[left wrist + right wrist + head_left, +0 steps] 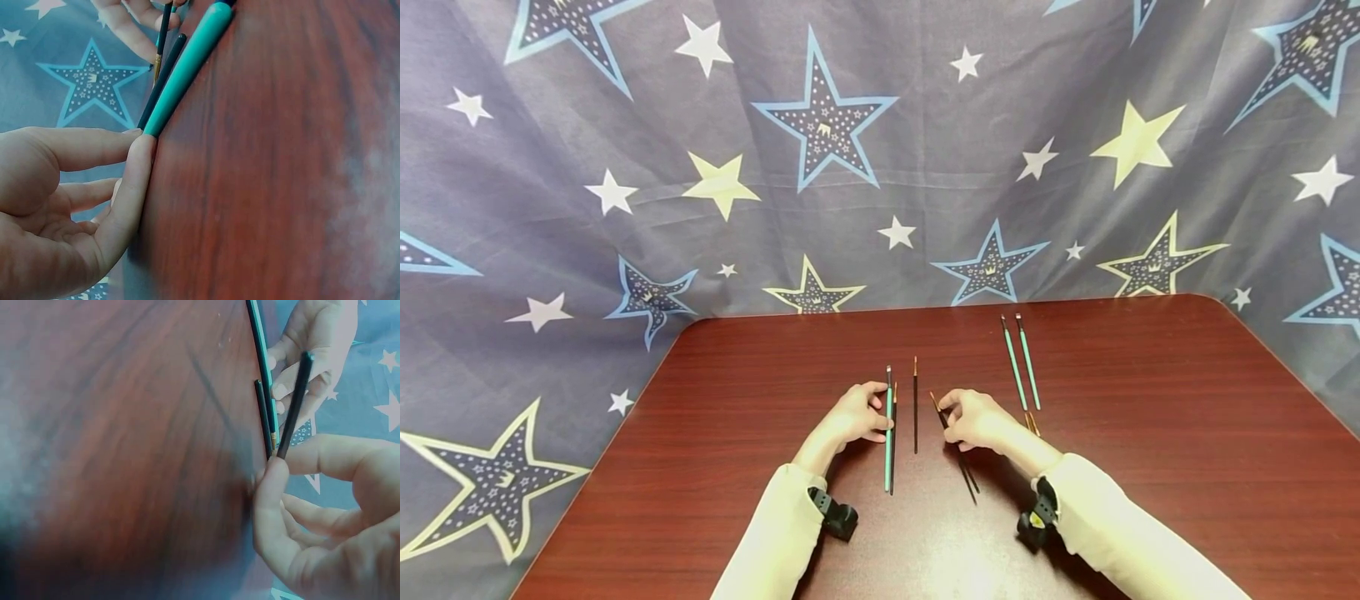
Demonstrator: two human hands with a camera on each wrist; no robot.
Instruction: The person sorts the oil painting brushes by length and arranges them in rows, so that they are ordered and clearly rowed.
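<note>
My left hand (853, 414) pinches a teal-handled paintbrush (888, 450) between thumb and fingers. Close along that handle runs a black paintbrush (893, 458); I cannot tell whether the same fingers grip it too. To the right, another black paintbrush (915, 412) lies on the table between the hands. My right hand (976, 419) pinches a black paintbrush (296, 403) near its bristle end, its handle slanting toward me. A second dark line beside this handle in the head view looks like its shadow.
Two teal paintbrushes (1028, 367) lie side by side at the back right of the reddish-brown table (760, 358). Gold-coloured brush ends (1032, 423) peek out beside the right wrist, the rest hidden by the forearm. A star-patterned cloth (865, 233) hangs behind the table.
</note>
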